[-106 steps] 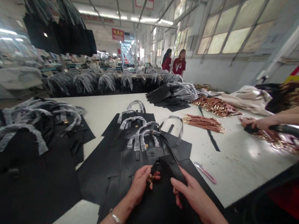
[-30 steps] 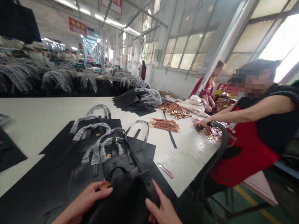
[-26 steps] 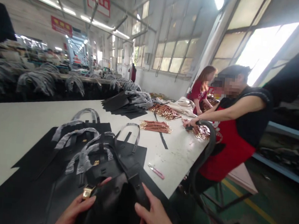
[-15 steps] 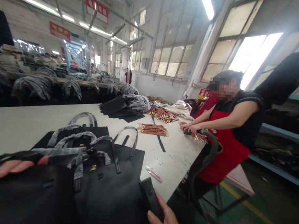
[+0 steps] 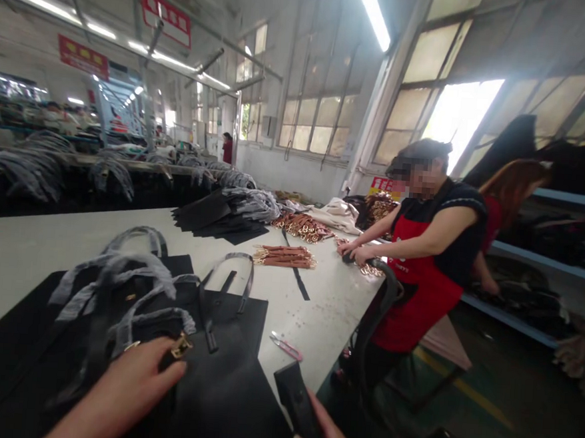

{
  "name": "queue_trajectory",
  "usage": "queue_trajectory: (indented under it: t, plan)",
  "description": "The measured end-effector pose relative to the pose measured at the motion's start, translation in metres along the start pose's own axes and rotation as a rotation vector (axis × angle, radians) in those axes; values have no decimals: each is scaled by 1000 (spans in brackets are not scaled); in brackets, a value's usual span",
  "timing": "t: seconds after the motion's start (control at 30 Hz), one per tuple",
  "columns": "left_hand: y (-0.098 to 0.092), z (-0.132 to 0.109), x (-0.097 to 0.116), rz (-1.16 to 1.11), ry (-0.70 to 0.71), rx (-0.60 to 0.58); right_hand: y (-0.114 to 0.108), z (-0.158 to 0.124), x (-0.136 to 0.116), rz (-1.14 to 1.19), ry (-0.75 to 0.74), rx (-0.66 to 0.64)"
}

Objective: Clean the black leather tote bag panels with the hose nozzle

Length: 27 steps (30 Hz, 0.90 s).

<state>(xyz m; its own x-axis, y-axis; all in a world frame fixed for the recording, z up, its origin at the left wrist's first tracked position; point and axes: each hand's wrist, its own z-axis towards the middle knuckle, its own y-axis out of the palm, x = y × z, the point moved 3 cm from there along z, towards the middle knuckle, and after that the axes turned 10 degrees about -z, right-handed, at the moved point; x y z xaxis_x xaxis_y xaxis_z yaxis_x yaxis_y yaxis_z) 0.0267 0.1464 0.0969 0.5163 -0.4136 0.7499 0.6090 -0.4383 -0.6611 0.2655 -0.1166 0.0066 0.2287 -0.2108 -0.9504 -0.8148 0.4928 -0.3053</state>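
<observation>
My left hand [image 5: 133, 381] reaches across the black leather handbags at the lower left. Its thumb and fingers close at a gold clasp [image 5: 182, 346], with part of the grip hidden. At the bottom, my right hand [image 5: 330, 428] is wrapped around a black leather strap tab [image 5: 300, 400], held upright beside the front bag. A black handbag [image 5: 226, 374] lies flat under and between my hands. Behind it are bag handles [image 5: 139, 268] wrapped in clear plastic. Pink-handled thread snips [image 5: 286, 347] lie on the table just beyond my right hand.
On the white table [image 5: 326, 315] lie a bundle of brown straps [image 5: 284, 256], a thin black strap [image 5: 300, 286] and a stack of black panels [image 5: 213, 213]. A co-worker in a red apron [image 5: 408, 287] handles straps at the right edge. Another person [image 5: 503, 214] stands by shelves behind.
My left hand has left the far-left bag and moved right to the gold clasp. My right hand still holds the strap tab. The view has turned right, and a second person appears.
</observation>
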Motion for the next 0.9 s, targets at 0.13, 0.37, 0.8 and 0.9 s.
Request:
queue_trajectory:
  t: [0.13,0.37,0.8,0.9]
  plan:
    - [78,2,-17,-4,85,-14,-4,-4,-13,-94,47,-36]
    - [73,-67,-26,44,202,144,12,-24,-33,-174,250,-282]
    - [99,-107,-35,227,33,198,65,15,-63,-222,411,-647]
    - [96,-106,-32,234,46,170,74,29,-73,-216,410,-667]
